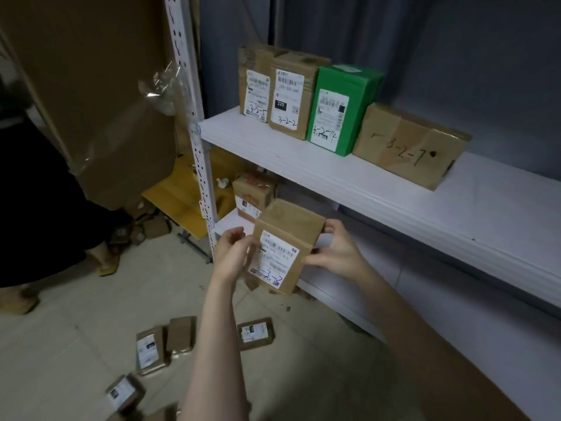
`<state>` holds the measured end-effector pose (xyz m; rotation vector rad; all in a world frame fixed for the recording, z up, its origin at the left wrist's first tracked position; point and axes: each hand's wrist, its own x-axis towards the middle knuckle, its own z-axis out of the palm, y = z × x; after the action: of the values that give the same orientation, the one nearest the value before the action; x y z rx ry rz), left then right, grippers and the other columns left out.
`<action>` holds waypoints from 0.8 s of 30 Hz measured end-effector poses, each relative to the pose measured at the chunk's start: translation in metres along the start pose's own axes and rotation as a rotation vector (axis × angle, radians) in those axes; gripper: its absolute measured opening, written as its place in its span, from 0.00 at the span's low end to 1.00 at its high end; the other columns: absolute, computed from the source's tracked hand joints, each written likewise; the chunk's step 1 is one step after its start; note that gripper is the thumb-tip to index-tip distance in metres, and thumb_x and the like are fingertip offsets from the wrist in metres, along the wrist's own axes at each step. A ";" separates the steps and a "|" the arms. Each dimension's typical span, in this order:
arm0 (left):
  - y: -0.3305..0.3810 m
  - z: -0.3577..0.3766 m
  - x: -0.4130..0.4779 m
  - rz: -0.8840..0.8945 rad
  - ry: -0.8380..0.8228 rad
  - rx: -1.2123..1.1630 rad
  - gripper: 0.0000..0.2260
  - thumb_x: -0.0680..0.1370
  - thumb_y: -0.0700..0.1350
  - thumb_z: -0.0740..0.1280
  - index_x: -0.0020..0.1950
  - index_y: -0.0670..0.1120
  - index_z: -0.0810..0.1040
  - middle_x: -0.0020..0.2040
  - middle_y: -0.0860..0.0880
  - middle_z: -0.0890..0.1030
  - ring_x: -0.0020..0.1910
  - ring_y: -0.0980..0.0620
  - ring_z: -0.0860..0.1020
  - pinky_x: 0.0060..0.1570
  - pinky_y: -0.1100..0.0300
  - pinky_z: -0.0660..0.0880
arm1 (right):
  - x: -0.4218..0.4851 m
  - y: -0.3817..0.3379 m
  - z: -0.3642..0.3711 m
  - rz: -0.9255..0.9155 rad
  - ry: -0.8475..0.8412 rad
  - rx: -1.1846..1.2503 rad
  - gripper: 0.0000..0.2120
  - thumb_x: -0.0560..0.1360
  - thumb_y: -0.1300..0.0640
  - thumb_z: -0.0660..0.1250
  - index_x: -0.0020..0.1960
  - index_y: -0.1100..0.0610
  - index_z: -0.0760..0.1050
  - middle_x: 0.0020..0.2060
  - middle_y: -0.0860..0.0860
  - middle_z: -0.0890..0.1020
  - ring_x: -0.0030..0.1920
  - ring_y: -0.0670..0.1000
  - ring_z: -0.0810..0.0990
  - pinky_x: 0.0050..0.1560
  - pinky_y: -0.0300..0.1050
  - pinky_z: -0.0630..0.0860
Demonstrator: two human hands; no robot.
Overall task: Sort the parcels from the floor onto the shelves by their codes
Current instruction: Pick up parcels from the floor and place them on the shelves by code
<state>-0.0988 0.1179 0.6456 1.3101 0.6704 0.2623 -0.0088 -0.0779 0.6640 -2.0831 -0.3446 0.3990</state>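
I hold a small brown cardboard parcel (285,247) upright in front of the shelving, its white label facing me with a handwritten code in blue that looks like 2-3-2. My left hand (232,253) grips its left edge and my right hand (335,249) grips its right edge. On the white upper shelf (349,174) stand two brown parcels marked 3-2-5 (254,86) and 3-2-2 (293,95), a green parcel (337,110) and a wide brown box marked 3-2-7 (408,145). Several brown parcels (170,341) lie on the tiled floor below.
A white perforated shelf upright (194,123) rises left of the parcels. The lower shelf (334,296) carries a brown box (253,196) at its far end. Large cardboard sheets (100,95) lean at the left. Another person's feet in sandals (103,262) stand at the left.
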 end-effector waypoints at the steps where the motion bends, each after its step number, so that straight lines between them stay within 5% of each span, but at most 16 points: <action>1: -0.001 0.002 0.008 0.001 0.020 -0.001 0.20 0.74 0.40 0.70 0.66 0.42 0.73 0.59 0.46 0.77 0.53 0.51 0.76 0.40 0.61 0.70 | 0.008 0.005 0.006 0.020 0.024 -0.006 0.43 0.54 0.52 0.83 0.63 0.48 0.63 0.55 0.41 0.73 0.59 0.48 0.77 0.58 0.53 0.79; 8: -0.006 0.013 0.049 0.006 0.016 0.105 0.21 0.66 0.52 0.68 0.57 0.46 0.77 0.53 0.46 0.82 0.55 0.47 0.79 0.57 0.50 0.76 | 0.057 0.031 0.031 0.123 0.178 0.035 0.52 0.60 0.63 0.83 0.74 0.55 0.55 0.59 0.47 0.70 0.60 0.47 0.71 0.60 0.45 0.71; 12: -0.005 0.027 0.074 -0.027 -0.018 0.080 0.16 0.73 0.46 0.67 0.59 0.42 0.76 0.54 0.45 0.81 0.55 0.48 0.78 0.53 0.55 0.75 | 0.090 0.037 0.035 0.140 0.190 -0.007 0.50 0.58 0.63 0.84 0.71 0.55 0.58 0.63 0.51 0.72 0.62 0.51 0.73 0.60 0.46 0.73; 19: -0.014 0.036 0.122 -0.051 0.069 0.137 0.03 0.78 0.41 0.64 0.48 0.48 0.75 0.55 0.44 0.80 0.57 0.44 0.77 0.60 0.46 0.74 | 0.155 0.045 0.036 0.255 0.167 0.077 0.50 0.60 0.67 0.82 0.74 0.58 0.58 0.69 0.57 0.73 0.67 0.58 0.74 0.70 0.60 0.69; 24: -0.011 0.034 0.154 -0.055 0.123 0.137 0.03 0.78 0.43 0.64 0.46 0.49 0.76 0.50 0.47 0.80 0.55 0.45 0.78 0.57 0.46 0.74 | 0.188 0.043 0.041 0.284 0.141 -0.113 0.43 0.64 0.70 0.79 0.74 0.63 0.63 0.71 0.59 0.72 0.71 0.60 0.71 0.70 0.52 0.66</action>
<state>0.0405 0.1709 0.5921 1.4125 0.8387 0.2572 0.1482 0.0063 0.5803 -2.2641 0.0143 0.4049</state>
